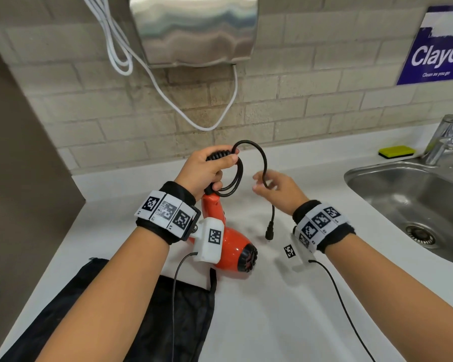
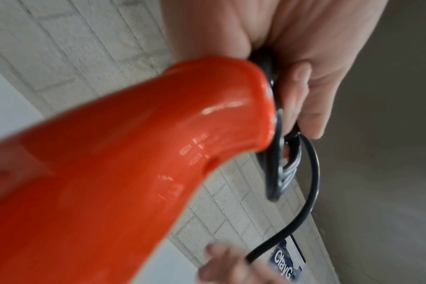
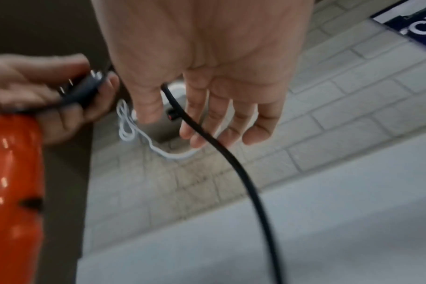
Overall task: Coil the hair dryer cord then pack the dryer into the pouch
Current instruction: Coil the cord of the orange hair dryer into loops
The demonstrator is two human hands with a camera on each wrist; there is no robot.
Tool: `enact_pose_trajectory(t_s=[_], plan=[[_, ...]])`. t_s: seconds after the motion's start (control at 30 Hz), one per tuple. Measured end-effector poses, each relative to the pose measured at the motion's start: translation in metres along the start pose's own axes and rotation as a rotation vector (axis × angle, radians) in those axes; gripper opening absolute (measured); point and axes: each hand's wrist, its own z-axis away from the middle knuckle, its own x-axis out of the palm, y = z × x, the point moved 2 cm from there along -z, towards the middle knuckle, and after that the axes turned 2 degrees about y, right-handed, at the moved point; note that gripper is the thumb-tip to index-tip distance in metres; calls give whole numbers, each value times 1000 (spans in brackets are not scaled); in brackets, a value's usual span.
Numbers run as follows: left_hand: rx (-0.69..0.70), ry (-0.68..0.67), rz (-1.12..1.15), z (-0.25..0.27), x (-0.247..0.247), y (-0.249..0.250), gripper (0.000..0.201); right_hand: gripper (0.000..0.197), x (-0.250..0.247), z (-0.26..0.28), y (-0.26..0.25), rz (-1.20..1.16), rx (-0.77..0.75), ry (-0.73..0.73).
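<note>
An orange hair dryer (image 1: 233,246) hangs nose-down above the white counter (image 1: 272,322). My left hand (image 1: 207,168) grips the ribbed black sleeve at the handle's end together with a few loops of the black cord (image 1: 262,155). The left wrist view shows those curled fingers (image 2: 304,86) against the orange handle (image 2: 110,173). From there the cord arches right and runs down through my right hand (image 1: 275,189), lying between thumb and forefinger with the fingers (image 3: 231,115) loose and nearly straight. The plug (image 1: 269,232) dangles below that hand. A black pouch (image 1: 188,314) lies flat on the counter under my left forearm.
A steel sink (image 1: 356,173) with a faucet (image 1: 445,137) and a yellow sponge (image 1: 396,152) is at the right. A wall hand dryer (image 1: 194,30) with a looping white cable (image 1: 168,95) hangs over the tiled wall. A brown panel (image 1: 16,152) borders the left.
</note>
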Motion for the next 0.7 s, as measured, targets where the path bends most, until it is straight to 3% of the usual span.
enact_pose_trajectory(t_s=[0.07,0.17,0.27,0.37,0.47,0.6,0.7], plan=[[0,2,13,1,1,0,18,30,12,3,31,152,112,-144],[14,4,5,2,2,0,16,21,28,11,66,284,215,-327],[21,18,7,2,2,0,16,16,36,15,79,256,251,-364],[27,26,5,2,1,0,15,14,32,11,75,173,265,-250],[39,40,11,1,-2,-1,13,10,20,5,53,-26,186,-54],[46,64,17,-1,-1,-1,11,22,2,4,6,-360,-55,293],[45,85,6,-3,1,-1,9,15,-2,14,-28,-557,-262,387]])
